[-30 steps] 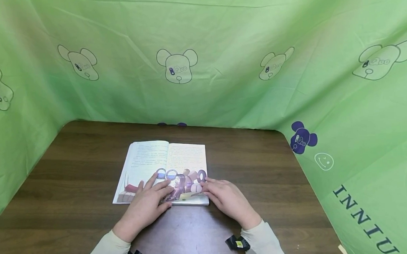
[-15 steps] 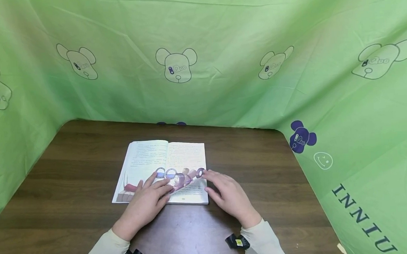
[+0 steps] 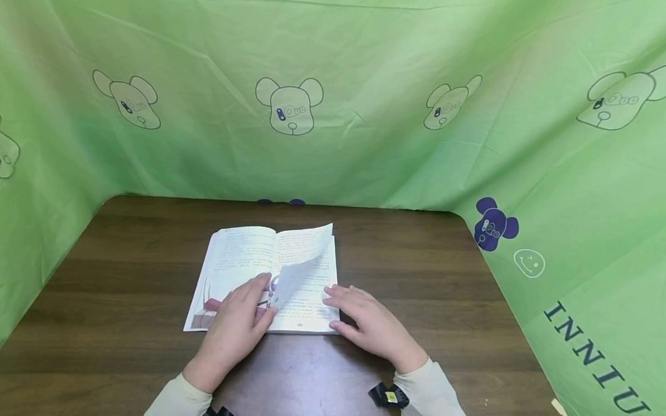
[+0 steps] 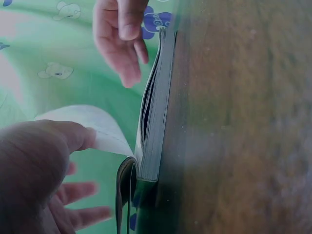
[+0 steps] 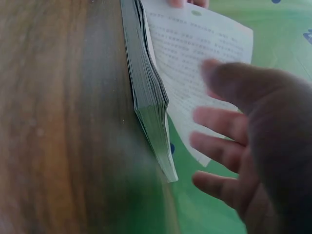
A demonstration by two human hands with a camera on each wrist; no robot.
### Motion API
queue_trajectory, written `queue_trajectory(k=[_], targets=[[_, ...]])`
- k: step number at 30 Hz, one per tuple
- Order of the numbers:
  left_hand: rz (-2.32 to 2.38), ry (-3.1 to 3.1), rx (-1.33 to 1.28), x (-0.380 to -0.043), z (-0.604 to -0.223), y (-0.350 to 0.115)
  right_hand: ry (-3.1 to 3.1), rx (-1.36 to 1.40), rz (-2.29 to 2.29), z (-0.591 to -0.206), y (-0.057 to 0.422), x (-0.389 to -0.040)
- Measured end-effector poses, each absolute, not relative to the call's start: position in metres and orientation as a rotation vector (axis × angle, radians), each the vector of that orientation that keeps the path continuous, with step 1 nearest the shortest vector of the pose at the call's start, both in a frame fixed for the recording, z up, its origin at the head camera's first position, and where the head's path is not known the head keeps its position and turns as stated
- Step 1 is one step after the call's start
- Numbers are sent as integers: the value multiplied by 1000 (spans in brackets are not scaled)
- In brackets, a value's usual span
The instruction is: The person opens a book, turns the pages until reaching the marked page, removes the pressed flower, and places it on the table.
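An open book (image 3: 245, 249) with printed text and a coloured picture lies on the table. One right-hand page (image 3: 303, 244) is raised; its lower corner curls over toward the spine, showing a text page (image 3: 310, 303) beneath. My left hand (image 3: 231, 320) lies over the lower left page and pinches the curled page's lower part. In the left wrist view, its thumb (image 4: 80, 136) is against that bent page. My right hand (image 3: 373, 325) is at the book's right edge, fingers relaxed and apart. From the right wrist view, its fingers hold nothing, beside the lifted page (image 5: 195, 58).
A dark brown wooden table (image 3: 427, 278) extends around the book. Green cloth (image 3: 363, 143) with bear-head outlines hangs behind and at both sides. Black wrist devices (image 3: 389, 395) sit by the pale sleeves (image 3: 433, 394).
The right hand has let go of the page's right side and drawn slightly down. The page's lower part has swung up and left to the left hand, exposing the text page under it.
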State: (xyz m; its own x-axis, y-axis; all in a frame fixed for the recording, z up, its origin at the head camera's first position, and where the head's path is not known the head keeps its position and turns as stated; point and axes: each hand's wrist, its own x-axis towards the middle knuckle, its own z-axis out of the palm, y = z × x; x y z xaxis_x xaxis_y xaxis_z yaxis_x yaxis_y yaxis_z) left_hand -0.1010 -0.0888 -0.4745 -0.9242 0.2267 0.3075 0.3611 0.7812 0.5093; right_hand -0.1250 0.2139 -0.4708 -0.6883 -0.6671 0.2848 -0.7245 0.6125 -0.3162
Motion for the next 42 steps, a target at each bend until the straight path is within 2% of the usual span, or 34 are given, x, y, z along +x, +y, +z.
queue_trajectory(k=[6,14,42], targets=[[-859,-2648,-372,-103,-473,-90,-2750,1250,625,-471,216,-123],[-729,-2488,-398,-105,-476,-93,-2804,1243,596,-474,217,-125],[-581,-2724,-432,-102,-475,-94,-2922,1152,544,-473,215,-123]])
